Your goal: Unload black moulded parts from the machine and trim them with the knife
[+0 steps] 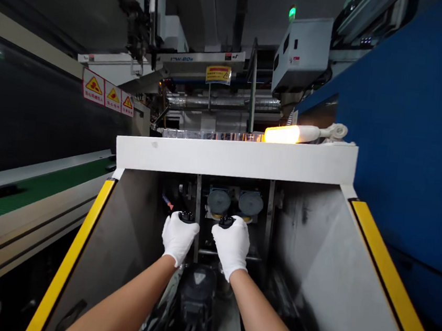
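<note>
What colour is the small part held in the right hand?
The small part in the right hand is black, seen best in the head view.

From where I stand, the white gloves (179,237) look like soft, matt cloth, while the black pieces (187,218) gripped in them have the gloss of hard plastic. The white crosspiece (237,159) seems smooth painted metal; below it, the grey side walls (318,254) are dull, smudged sheet metal. I see a satiny finish on the yellow strips (387,272), smooth matt blue on the big panel (399,126), fine ribbing on the green belt (65,183), and crinkled, foil-like silver on the duct (227,103).
</note>
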`<state>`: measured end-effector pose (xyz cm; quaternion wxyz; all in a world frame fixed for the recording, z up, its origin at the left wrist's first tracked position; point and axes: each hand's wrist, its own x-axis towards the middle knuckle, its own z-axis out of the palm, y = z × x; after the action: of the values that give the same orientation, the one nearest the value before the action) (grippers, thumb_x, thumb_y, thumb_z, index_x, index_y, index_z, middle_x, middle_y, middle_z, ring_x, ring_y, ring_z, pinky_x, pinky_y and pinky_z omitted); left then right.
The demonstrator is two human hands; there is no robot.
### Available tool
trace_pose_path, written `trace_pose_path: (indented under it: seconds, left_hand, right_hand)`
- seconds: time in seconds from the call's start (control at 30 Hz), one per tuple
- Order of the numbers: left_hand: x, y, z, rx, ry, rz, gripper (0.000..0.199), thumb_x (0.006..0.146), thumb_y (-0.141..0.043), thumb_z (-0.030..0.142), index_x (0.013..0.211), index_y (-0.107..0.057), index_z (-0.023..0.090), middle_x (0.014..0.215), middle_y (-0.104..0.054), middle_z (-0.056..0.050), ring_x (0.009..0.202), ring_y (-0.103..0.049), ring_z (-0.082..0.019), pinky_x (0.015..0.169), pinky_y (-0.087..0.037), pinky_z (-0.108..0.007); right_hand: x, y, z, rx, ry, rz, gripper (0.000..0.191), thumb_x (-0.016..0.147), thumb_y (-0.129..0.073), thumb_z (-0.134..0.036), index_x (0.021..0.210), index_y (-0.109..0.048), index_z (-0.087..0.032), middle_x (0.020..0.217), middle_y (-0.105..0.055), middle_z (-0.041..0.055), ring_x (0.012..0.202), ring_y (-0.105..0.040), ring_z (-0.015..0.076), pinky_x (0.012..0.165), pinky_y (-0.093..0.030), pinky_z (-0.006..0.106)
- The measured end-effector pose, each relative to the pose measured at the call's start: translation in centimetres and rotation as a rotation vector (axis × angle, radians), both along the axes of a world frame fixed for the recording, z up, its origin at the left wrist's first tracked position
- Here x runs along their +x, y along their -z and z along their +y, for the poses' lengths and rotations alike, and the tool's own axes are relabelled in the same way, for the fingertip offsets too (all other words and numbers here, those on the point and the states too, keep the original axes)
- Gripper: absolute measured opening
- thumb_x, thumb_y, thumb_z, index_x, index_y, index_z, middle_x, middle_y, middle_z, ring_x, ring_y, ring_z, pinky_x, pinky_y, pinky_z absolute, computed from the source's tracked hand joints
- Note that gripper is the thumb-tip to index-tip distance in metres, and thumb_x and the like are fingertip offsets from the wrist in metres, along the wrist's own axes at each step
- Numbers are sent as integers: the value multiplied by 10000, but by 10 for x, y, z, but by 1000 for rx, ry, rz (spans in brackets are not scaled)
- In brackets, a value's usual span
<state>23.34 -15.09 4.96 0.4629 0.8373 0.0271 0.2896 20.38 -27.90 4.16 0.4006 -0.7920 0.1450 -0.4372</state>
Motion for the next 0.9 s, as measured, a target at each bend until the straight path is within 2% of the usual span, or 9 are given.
trace_pose_path:
  seconds: [0.13,0.33,0.5,0.57,0.63,0.73,0.8,0.87,0.9]
  left_hand:
    - [2,0,-1,-63,117,-70,93,622,-574,176,704,-546,209,682,-634,-2,636,-605,-165,577,-446,-253]
    - [3,-5,-3,8,-100,25,141,634,-610,275,766,-583,233,752,-664,-34,697,-634,-228,637,-460,-316]
    - [3,0,-3,-31,10,-15,158,649,-606,223,804,-573,218,733,-656,-17,672,-623,-187,630,-462,-276]
    - [3,-3,-4,-76,5,-6,173,666,-610,231,835,-577,211,737,-654,-20,676,-624,-183,627,-464,-274]
    - [2,-15,-6,-127,11,-39,192,669,-620,231,855,-581,205,742,-653,-24,686,-625,-183,633,-466,-274]
    - [-6,-51,-10,-226,90,-200,197,643,-634,200,832,-580,189,770,-650,-29,705,-620,-169,644,-468,-259]
    - [-21,-72,-12,-258,161,-277,220,611,-653,175,813,-567,185,764,-641,-18,696,-607,-156,646,-467,-250]
    - [-49,-79,-11,-255,241,-305,235,609,-672,179,804,-542,191,717,-617,7,656,-580,-137,633,-460,-241]
    - [-66,-75,-8,-271,275,-308,230,626,-679,199,796,-524,196,698,-602,20,638,-563,-127,625,-455,-235]
  right_hand:
    - [1,1,1,14,14,-29,174,639,-561,-271,797,-601,-208,788,-663,75,898,-575,254,798,-437,317]
    - [0,0,0,15,-2,-39,190,643,-571,-287,814,-602,-212,790,-654,66,894,-573,253,774,-434,311]
    - [0,1,1,19,4,-41,196,642,-581,-275,821,-617,-204,786,-658,66,858,-579,247,741,-425,306]
    - [1,1,1,13,12,-41,203,643,-584,-275,827,-623,-199,791,-664,70,856,-579,249,745,-420,310]
    - [1,0,1,5,11,-35,181,639,-586,-267,804,-625,-203,772,-665,68,847,-581,246,742,-414,308]
    - [-1,-1,0,8,-17,-14,201,631,-604,-286,810,-638,-203,791,-674,70,800,-589,229,688,-408,294]
    - [-3,-1,0,15,-36,1,229,640,-609,-314,832,-648,-196,819,-679,82,760,-592,219,654,-398,290]
    - [-5,3,-1,21,-57,23,225,652,-609,-338,822,-652,-196,799,-677,85,714,-589,212,630,-389,293]
    - [-5,5,-2,29,-67,40,225,652,-612,-349,816,-653,-200,769,-672,81,684,-585,212,615,-385,297]
